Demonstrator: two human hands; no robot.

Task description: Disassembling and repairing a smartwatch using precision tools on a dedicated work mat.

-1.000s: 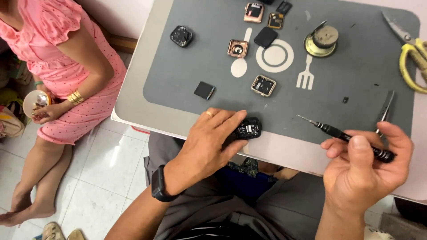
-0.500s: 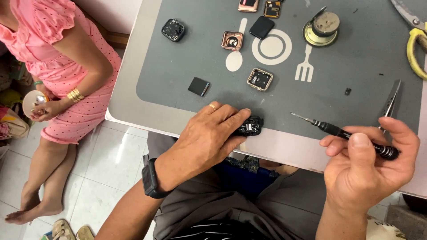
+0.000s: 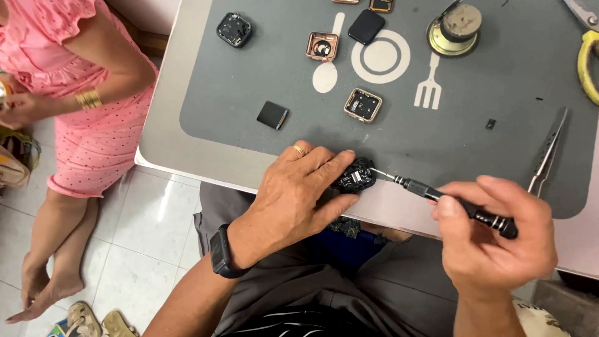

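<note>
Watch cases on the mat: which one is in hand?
The black watch case at the table's near edge, pinned by the left hand; the others lie untouched farther up the mat.

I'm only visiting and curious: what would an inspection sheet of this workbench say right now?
Surface: grey mat with white plate, spoon and fork shapes, on a pale table.
Job's things: small black watch-like case, open; slim black screwdriver with its tip at the case.
Clutter: three more open square cases, two loose black square panels, round brass part, tweezers, yellow-handled tool at the edge.
Hands: left hand pins the case at the table edge; right hand grips the screwdriver.
Cables: nothing seen.
Surroundings: tiled floor, another person in a pink dress sitting to the left, sandals below.
</note>
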